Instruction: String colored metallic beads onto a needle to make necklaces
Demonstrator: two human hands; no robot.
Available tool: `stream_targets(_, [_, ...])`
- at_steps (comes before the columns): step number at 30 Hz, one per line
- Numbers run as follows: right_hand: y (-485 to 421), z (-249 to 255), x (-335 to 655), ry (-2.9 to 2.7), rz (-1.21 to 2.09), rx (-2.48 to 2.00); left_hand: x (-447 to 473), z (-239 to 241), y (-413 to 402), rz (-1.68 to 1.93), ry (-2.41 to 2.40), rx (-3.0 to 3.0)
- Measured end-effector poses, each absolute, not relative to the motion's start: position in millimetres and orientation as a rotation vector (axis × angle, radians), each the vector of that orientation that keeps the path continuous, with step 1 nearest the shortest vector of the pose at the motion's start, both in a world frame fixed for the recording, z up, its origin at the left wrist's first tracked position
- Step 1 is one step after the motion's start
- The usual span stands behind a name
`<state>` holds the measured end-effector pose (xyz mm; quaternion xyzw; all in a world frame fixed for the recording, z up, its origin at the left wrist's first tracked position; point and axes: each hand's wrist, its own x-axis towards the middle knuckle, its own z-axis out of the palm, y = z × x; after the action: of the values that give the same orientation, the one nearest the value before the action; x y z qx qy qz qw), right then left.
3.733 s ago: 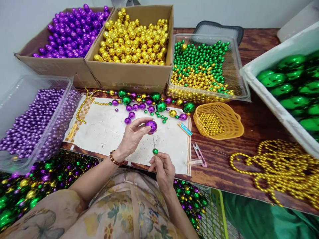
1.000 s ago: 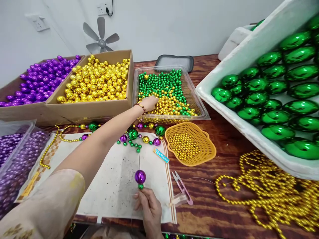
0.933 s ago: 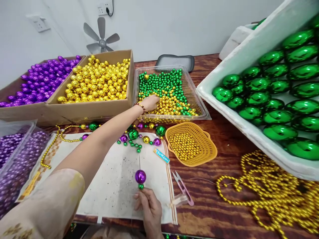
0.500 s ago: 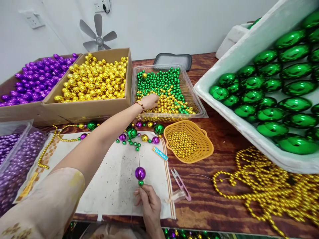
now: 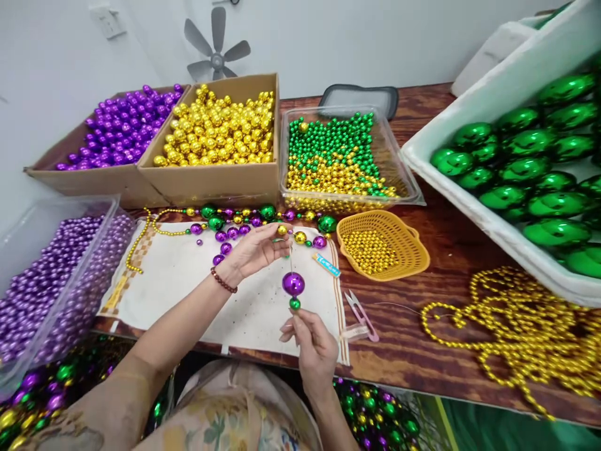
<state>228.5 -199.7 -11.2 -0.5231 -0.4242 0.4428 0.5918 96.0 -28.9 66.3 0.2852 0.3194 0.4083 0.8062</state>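
Needle (image 5: 292, 258) is running through purple ball (image 5: 293, 284) and green bead (image 5: 295, 304) over the cloth (image 5: 263, 326); our right hand (image 5: 316, 347) is pinching it below them; our left hand (image 5: 248, 254) is holding a gold bead (image 5: 282, 230) near its tip.

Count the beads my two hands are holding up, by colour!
Purple: 1, the big purple bead, on top of the green one
Green: 1, the green bead, just above the right hand's fingertips
Gold: 1, the gold bead, at the left hand's fingertips
Total: 3 that show

Wooden table (image 5: 399, 363), white cloth (image 5: 263, 316), yellow basket (image 5: 404, 252), pink snips (image 5: 367, 320)
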Motion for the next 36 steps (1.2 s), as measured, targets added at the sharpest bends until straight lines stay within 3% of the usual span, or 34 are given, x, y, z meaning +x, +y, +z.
stream_targets(10, [-212.0, 12.5, 216.8, -1.083, 1.073, -1.237, 70.3, 68.4, -59.2, 1.007, 0.685, 0.579])
stream_targets(36, [-210.8, 0.4, 199.7, -0.956, 1.184, -1.310, 54.8, 50.8, -72.5, 1.048, 0.749, 0.648])
